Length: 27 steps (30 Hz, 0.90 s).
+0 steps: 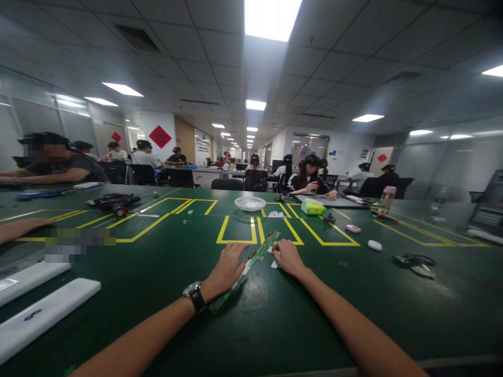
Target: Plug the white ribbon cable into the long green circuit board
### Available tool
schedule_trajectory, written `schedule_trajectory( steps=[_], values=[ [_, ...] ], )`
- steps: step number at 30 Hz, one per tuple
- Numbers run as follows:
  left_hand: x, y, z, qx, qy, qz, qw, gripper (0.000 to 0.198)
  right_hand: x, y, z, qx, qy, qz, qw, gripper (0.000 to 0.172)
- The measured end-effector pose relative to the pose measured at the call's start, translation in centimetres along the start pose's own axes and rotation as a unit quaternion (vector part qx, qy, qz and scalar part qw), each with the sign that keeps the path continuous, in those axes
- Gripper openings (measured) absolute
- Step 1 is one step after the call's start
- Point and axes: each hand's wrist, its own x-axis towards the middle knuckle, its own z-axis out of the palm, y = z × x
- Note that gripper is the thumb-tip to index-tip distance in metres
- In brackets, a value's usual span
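A long, narrow green circuit board (261,253) lies slantwise on the green table between my hands. My left hand (225,269), with a watch on its wrist, rests over the board's near part, fingers stretched forward and thumb apart. At the board's far right edge, my right hand (288,256) has its fingers bent and pressed together. Whatever is between those fingertips is too small to make out. A small white scrap (274,264) lies just below the right fingers, beside the board.
Yellow tape outlines mark the table (353,314). Ahead stands a clear round dish (250,203), with a green packet (313,207) to its right. White numbered bars (51,309) lie at left. Cables (414,262) and a white case (374,245) lie at right. Other people sit around.
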Motion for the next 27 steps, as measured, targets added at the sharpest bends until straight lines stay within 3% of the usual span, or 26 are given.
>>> schedule_trajectory(
  steps=[8, 17, 22, 27],
  values=[
    [-0.2, 0.2, 0.1, -0.015, -0.006, -0.007, 1.0, 0.043, 0.1, 1.7, -0.9, -0.017, 0.01, 0.13, 0.991, 0.023],
    [-0.2, 0.0, 0.2, 0.032, -0.055, -0.005, 0.998, 0.04, 0.0, -0.1, 0.1, 0.031, -0.002, 0.009, 0.999, 0.019],
    [-0.5, -0.3, 0.5, 0.054, -0.14, -0.007, 0.989, 0.038, 0.0, 0.6, -0.4, 0.027, 0.005, 0.043, 0.999, 0.02],
    [-0.7, -0.4, 0.6, 0.069, -0.179, 0.016, 0.981, 0.036, 0.0, 0.9, -0.4, 0.017, 0.011, 0.055, 0.998, 0.02]
  ],
)
